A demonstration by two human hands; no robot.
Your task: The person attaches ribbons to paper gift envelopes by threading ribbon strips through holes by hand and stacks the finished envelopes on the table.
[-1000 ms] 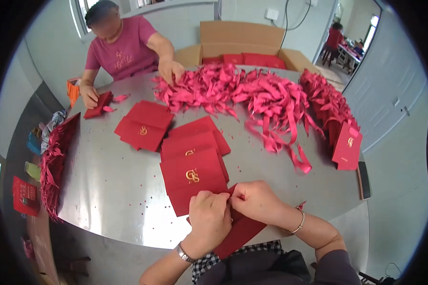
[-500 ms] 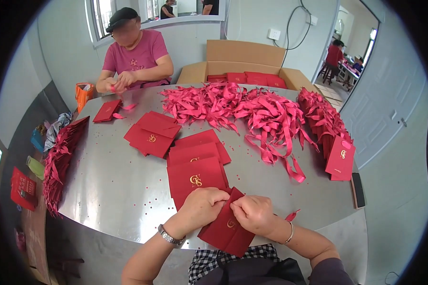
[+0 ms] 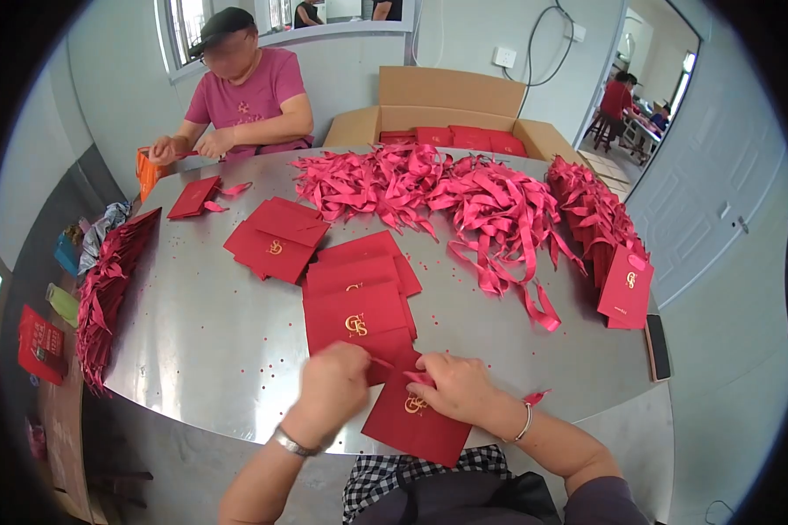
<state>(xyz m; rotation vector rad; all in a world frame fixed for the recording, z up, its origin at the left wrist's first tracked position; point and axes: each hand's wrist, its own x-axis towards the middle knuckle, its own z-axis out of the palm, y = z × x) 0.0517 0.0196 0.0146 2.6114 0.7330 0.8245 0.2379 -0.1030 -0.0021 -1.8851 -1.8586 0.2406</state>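
The left hand point(image 3: 337, 385) and right hand point(image 3: 460, 389) meet over a red paper bag point(image 3: 411, 411) at the near edge of the round metal worktop point(image 3: 201, 332). Each grip pinches a thin red ribbon point(image 3: 403, 372) at the bag's top; the bag lies flat under the right grip and overhangs the rim. Just beyond the grips lies a stack of flat red bags point(image 3: 359, 293), count unclear. Bare worktop opens left of the left grip. Farther off lies a ribbon heap point(image 3: 464, 201).
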